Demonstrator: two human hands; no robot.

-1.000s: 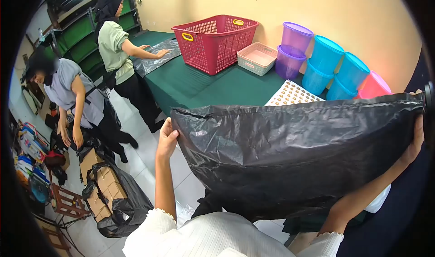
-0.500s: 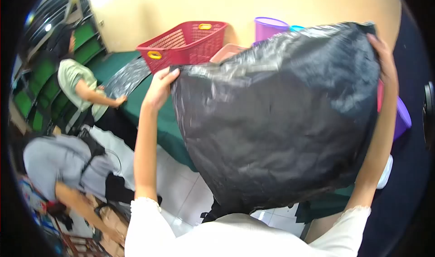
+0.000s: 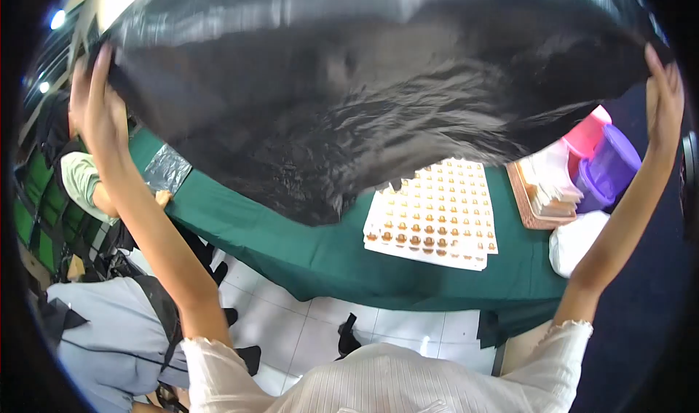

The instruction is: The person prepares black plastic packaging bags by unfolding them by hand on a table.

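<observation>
A large black plastic bag (image 3: pixel 328 100) is stretched wide across the top of the view, billowing above the table. My left hand (image 3: pixel 100 111) pinches its left corner, high at the far left. On the opposite side my right hand (image 3: pixel 664 100) grips the right corner between thumb and fingers. Below the bag's lower edge lie sheets of paper (image 3: pixel 437 227) printed with rows of small brown pictures. The bag hides the back of the table and the upper part of these sheets.
A green cloth (image 3: pixel 291 256) covers the table. At right are a basket of papers (image 3: pixel 542 216), a white bundle (image 3: pixel 575 245), and purple (image 3: pixel 615 158) and pink (image 3: pixel 586 133) plastic containers. Two people are at left, one beside a folded black plastic sheet (image 3: pixel 167 169); the other wears grey (image 3: pixel 109 326).
Both my hands have moved up and farther apart, lifting and spreading the black plastic bag. The printed sheets and paper basket have come into view; the red basket is now hidden.
</observation>
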